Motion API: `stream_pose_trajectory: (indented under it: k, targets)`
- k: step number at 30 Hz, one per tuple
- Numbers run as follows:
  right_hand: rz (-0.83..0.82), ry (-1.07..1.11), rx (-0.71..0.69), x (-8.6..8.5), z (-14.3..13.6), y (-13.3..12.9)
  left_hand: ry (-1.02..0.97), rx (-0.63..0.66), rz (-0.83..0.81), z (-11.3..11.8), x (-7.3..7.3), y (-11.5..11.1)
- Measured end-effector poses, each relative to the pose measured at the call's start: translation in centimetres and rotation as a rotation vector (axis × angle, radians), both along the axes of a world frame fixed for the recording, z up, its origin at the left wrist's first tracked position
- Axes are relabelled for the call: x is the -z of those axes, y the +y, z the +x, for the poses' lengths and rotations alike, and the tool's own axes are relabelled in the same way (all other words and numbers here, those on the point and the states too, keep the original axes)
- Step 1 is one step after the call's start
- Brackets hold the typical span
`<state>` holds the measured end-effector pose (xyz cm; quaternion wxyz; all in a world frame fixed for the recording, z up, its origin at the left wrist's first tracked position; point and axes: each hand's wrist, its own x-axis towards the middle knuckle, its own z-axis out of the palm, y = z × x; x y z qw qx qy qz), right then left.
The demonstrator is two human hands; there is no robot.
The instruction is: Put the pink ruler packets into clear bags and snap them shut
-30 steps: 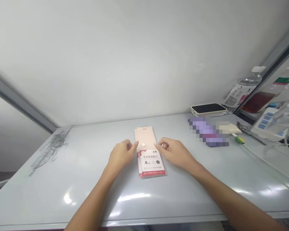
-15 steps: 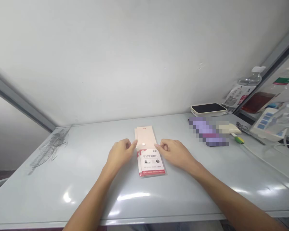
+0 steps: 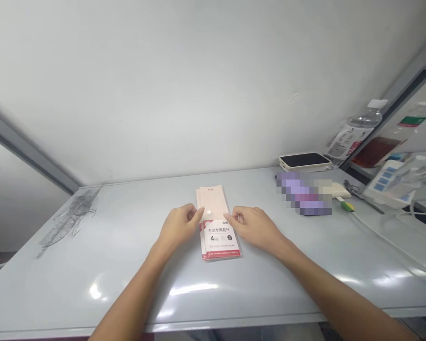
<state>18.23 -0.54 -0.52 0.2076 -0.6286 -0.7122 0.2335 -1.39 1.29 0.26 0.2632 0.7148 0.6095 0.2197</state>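
Two pale pink ruler-set packets (image 3: pixel 215 201) lie stacked on the table, the lower one showing along the left side. Each has a white button, or so the upper one shows, above a white and red printed label. My left hand (image 3: pixel 181 223) is closed at the left edge, its thumb over the pouch. On the opposite edge my right hand (image 3: pixel 250 224) is closed too, thumb and finger pinching the side. The fingers beneath are partly hidden.
A blurred purple item (image 3: pixel 301 194) lies to the right, with a phone (image 3: pixel 305 161) behind it. A white cable (image 3: pixel 376 232) runs along the right side. Bottles (image 3: pixel 355 132) stand by the frame post. A dark smudged patch (image 3: pixel 69 218) marks the left of the grey table (image 3: pixel 120 246).
The whole view has shifted slightly, so everything sits a little further left. Both hands stay at the packets' sides, with the right thumb still on the edge.
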Motion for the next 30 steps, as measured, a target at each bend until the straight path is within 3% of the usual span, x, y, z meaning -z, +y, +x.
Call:
stream_pose_trajectory:
  k: [7, 14, 20, 23, 27, 30]
  targets:
    - [0.066, 0.089, 0.015, 1.3, -0.1, 0.7, -0.037, 0.030, 0.124, -0.1, 0.5, 0.6]
    - [0.161, 0.351, 0.115, 3.7, 0.6, 2.4, -0.086, -0.152, 0.236, -2.3, 2.2, 1.4]
    - [0.227, 0.413, 0.174, 4.4, 0.3, 3.7, -0.109, -0.359, 0.209, -3.7, 2.2, 1.8]
    - [0.253, 0.428, 0.174, 4.4, 0.2, 4.2, 0.010, -0.283, 0.156, -2.8, 1.5, 2.2]
    - [0.281, 0.426, 0.170, 4.5, 0.4, 5.1, 0.306, -0.157, 0.028, 0.0, 0.4, 2.7]
    - [0.293, 0.414, 0.168, 4.6, 0.5, 5.8, 0.467, -0.059, -0.021, 1.9, 0.4, 3.0]
